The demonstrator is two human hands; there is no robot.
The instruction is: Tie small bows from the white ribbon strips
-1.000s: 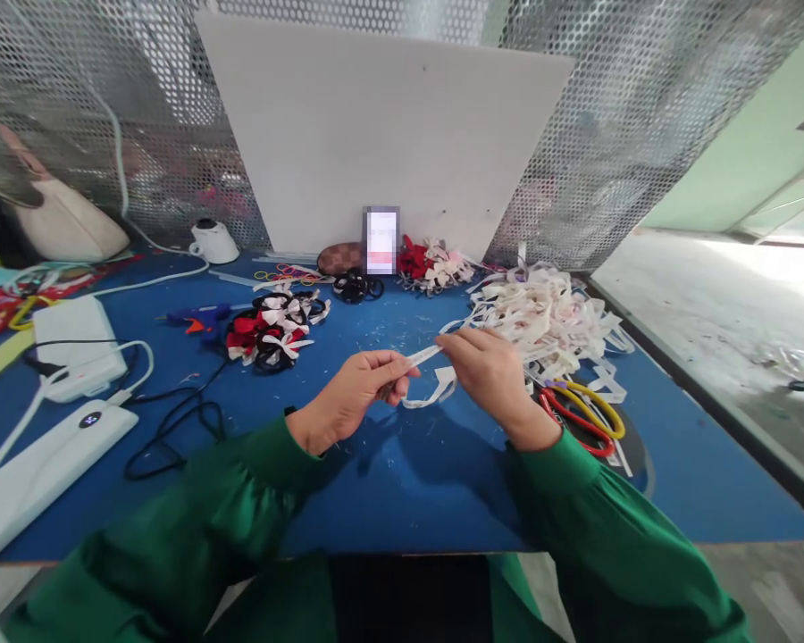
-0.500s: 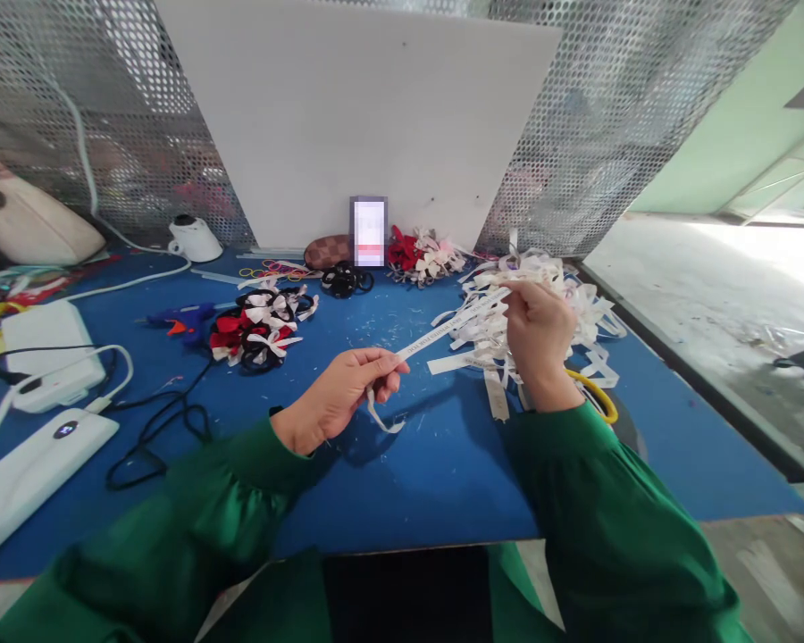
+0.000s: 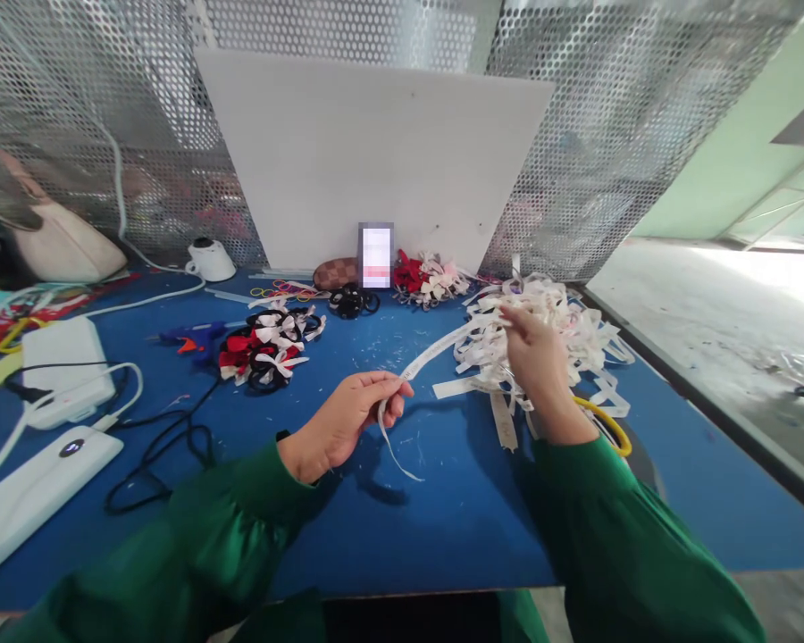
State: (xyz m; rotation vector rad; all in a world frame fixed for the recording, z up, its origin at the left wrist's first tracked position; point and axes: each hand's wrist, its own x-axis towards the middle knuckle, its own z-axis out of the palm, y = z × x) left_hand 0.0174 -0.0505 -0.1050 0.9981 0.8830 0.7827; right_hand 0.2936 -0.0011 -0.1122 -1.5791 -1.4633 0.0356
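A narrow white ribbon point(image 3: 435, 351) with small dark print stretches between my hands above the blue table. My left hand point(image 3: 348, 415) pinches it between thumb and fingers, and a thin loose tail hangs below the grip. At the ribbon's far end, my right hand point(image 3: 540, 366) is closed, fingertips together on the ribbon over a tangled pile of white ribbons point(image 3: 576, 321). The exact contact of those fingertips is partly lost among the pile. Between the hands the ribbon bows slightly.
Red, white and black hair ties with bows point(image 3: 268, 348) lie left, beside a blue glue gun point(image 3: 197, 335). Further left are a white power bank point(image 3: 40, 500) and cables. A phone point(image 3: 376, 256) leans against a white board point(image 3: 375, 152). A yellow ring point(image 3: 607, 424) lies right.
The ribbon has gone from straight and taut to slightly bowed, and its tail below my left hand hangs longer. The whole scene sits a little lower in view.
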